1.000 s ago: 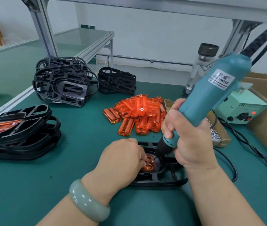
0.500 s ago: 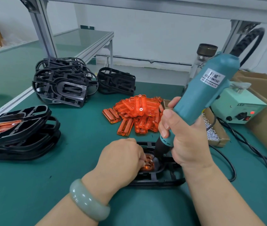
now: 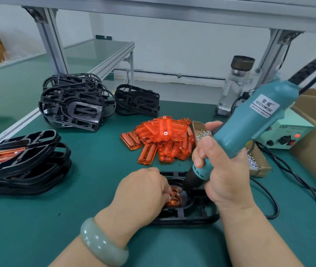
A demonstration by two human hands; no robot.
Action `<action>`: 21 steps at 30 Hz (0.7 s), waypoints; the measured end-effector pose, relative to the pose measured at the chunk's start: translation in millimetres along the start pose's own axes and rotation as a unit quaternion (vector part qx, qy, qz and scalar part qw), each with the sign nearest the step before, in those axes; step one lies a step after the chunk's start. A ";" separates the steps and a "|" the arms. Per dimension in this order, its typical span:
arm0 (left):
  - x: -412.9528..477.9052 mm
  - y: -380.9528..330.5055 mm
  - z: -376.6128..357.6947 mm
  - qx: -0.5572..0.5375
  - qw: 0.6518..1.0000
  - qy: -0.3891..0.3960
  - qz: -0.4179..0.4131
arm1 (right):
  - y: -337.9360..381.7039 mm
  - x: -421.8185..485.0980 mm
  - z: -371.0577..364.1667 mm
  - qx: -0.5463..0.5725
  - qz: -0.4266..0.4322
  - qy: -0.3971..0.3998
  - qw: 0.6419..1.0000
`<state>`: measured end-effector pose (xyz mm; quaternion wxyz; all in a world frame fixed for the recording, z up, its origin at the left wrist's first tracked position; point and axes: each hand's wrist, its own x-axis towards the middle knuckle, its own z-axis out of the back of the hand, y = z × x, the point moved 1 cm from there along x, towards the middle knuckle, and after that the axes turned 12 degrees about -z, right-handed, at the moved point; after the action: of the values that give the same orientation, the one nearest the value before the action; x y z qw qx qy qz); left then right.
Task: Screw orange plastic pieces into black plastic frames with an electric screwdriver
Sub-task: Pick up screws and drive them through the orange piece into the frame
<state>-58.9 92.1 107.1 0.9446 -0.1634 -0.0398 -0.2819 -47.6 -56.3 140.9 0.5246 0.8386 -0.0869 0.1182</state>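
Note:
A black plastic frame (image 3: 197,214) lies on the green mat in front of me, with an orange plastic piece (image 3: 174,199) seated in its middle. My left hand (image 3: 141,191) rests over the frame's left part, fingers curled down onto the orange piece. My right hand (image 3: 222,170) grips the teal electric screwdriver (image 3: 249,120), which leans up to the right. Its dark tip (image 3: 190,182) points down at the orange piece, just right of my left fingertips. Whether a screw sits under the tip is hidden.
A pile of loose orange pieces (image 3: 163,139) lies behind the frame. Bare black frames (image 3: 76,106) are stacked at the back left; assembled frames (image 3: 22,162) at the left. A cardboard tray of screws (image 3: 257,162), a power unit (image 3: 288,135), cables and a bottle (image 3: 234,85) stand right.
The screwdriver's upper body swung a little left, then back right and up. Its tip stays at the orange piece. My left hand has not moved.

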 end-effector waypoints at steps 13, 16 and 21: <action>-1.6 0.0 0.7 -0.012 1.000 0.007 0.007 | 6.4 -6.9 -4.0 -0.003 0.054 -0.007 0.999; -1.9 -0.6 0.9 -0.010 1.000 0.013 0.004 | 11.7 -4.8 1.3 0.041 0.045 -0.025 0.998; -1.8 -1.5 2.3 -0.012 1.000 0.014 0.005 | 6.0 2.7 12.2 0.137 -0.021 -0.081 0.987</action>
<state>-61.2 92.7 109.4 0.9445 -0.1708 -0.0225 -0.2798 -45.3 -70.0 141.7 0.3983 0.9110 -0.0946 0.0495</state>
